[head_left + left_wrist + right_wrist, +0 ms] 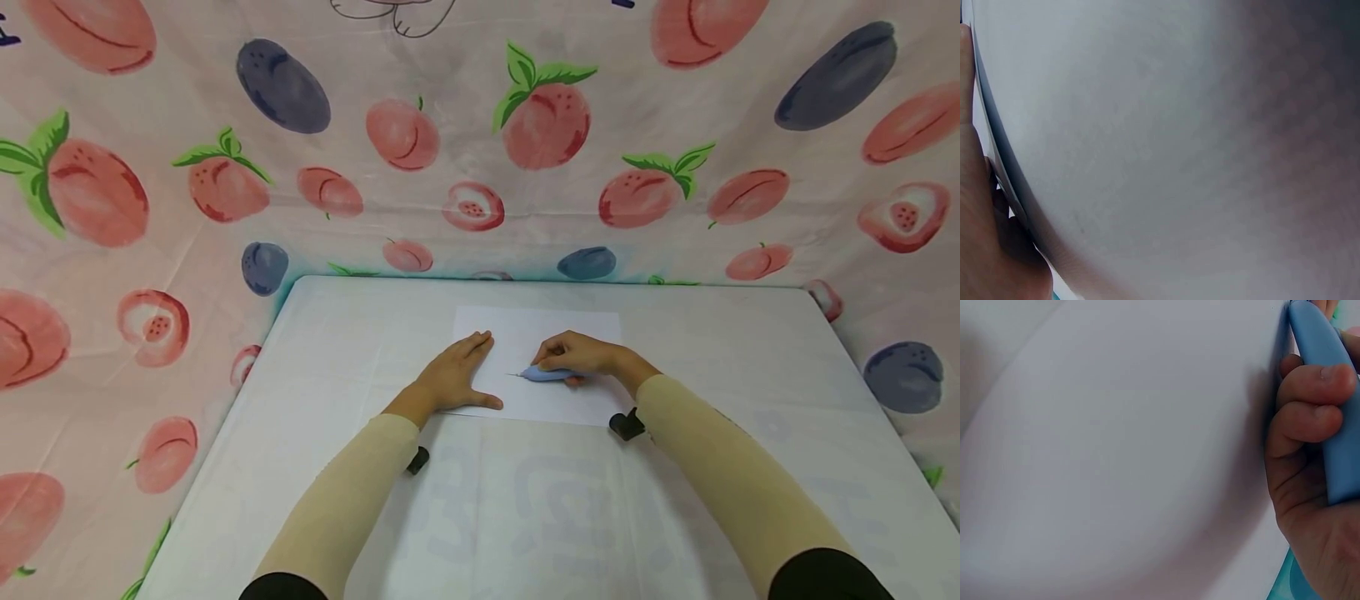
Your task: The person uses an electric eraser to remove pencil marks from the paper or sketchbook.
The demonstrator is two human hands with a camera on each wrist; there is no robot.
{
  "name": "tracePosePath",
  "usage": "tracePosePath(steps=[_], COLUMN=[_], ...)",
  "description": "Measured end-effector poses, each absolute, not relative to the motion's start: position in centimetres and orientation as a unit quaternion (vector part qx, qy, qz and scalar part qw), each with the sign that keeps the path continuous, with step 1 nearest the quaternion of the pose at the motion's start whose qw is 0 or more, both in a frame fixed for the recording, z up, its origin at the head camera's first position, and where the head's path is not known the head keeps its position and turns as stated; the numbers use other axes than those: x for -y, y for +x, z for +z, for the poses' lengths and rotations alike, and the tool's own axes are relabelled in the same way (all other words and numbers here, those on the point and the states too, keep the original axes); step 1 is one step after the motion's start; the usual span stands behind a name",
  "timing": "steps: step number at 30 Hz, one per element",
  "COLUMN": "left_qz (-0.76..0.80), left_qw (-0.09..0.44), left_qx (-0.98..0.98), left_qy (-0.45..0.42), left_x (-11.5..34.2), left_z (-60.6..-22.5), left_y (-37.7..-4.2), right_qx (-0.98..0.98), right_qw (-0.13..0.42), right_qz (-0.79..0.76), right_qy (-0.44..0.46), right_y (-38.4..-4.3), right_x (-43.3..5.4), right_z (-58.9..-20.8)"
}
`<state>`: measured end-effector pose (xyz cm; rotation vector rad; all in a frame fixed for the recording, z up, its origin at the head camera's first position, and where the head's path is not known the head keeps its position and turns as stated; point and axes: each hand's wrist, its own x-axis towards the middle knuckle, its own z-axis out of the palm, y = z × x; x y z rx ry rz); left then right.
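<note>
A white sheet of paper (pixel 540 323) lies flat on the white-covered table. My left hand (pixel 456 372) rests on the paper's left part, fingers stretched and thumb spread to the side. Pinched in my right hand (pixel 583 353) is a blue tool (pixel 545 374) with a smooth, tapered body and a thin pointed tip; its exact kind is not clear. The tip points left, over the middle of the paper, and I cannot tell whether it touches. In the right wrist view, curled fingers (pixel 1310 419) wrap the blue body (pixel 1342 459). The left wrist view shows only part of the left hand (pixel 982 212).
The white table cover (pixel 352 358) spreads around the paper, with faint marks showing through it in front. Behind and beside the table hangs a pink cloth (pixel 450 75) printed with fruit. Black wrist devices (pixel 627 425) sit below both wrists.
</note>
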<state>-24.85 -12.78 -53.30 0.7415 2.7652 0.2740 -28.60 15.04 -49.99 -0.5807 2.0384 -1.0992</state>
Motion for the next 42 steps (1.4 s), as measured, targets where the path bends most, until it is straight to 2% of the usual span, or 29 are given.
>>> tracePosePath(steps=[42], left_qz=[0.088], left_qw=[0.132], left_qx=[-0.953], left_qy=[0.257], left_x=[12.7], left_z=[-53.4], left_y=[-24.9], right_qx=[-0.811], right_qw=[0.364], right_qz=[-0.405], right_qy=[-0.215], right_y=[-28.5], right_x=[-16.0], right_z=[-50.2])
